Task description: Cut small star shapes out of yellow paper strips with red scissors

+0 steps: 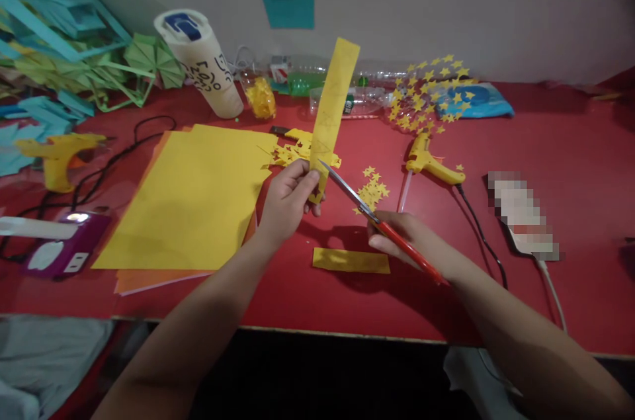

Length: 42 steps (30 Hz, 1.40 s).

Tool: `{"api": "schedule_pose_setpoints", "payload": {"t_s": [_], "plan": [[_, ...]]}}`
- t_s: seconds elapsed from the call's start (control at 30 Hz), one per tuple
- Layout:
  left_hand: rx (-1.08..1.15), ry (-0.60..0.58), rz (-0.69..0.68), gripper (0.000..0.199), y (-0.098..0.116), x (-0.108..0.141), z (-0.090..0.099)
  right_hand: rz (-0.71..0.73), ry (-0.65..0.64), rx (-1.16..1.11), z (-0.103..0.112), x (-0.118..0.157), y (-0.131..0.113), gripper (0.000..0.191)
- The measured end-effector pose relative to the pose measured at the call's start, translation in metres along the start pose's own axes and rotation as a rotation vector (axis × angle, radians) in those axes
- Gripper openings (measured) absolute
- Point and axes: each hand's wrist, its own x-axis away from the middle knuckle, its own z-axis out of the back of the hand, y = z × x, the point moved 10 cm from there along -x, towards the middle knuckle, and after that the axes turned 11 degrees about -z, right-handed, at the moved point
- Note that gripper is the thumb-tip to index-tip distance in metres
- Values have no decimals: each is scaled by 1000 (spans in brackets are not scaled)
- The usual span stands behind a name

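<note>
My left hand (292, 192) pinches the lower end of a yellow paper strip (336, 92), which stands tilted upright and bears faint drawn star outlines. In my right hand (401, 235) is a pair of scissors (404, 241) with red handles, its blade tips at the strip's right edge near my left thumb. Whether the tips bite into the paper I cannot tell. Below lies a second, shorter yellow strip (351, 260) on the red table. Small cut-out yellow stars (373, 192) are heaped behind the scissors, and yellow paper scraps (290, 154) lie behind my left hand.
A stack of yellow sheets (193, 202) lies left. Yellow glue guns (431, 163) (57, 159) rest on both sides, with cords. A white tumbler (203, 66), plastic bottles (347, 101) and a star cluster (429, 96) stand along the wall. A phone (523, 215) lies right, a purple power strip (67, 245) left.
</note>
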Motion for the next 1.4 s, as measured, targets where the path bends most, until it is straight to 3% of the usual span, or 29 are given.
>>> {"api": "schedule_pose_setpoints", "payload": {"t_s": [0.2, 0.57, 1.07, 1.4], "plan": [[-16, -57, -6, 21, 1, 2, -7, 31, -27, -111, -2, 0, -3, 59], [-64, 6, -24, 24, 5, -1, 2, 59, -53, -91, -4, 3, -5, 56], [-71, -6, -37, 26, 6, 0, 3, -22, -67, -224, -9, 3, 3, 53], [-63, -8, -37, 27, 7, 0, 3, 9, -51, -227, -8, 5, -3, 52]]}}
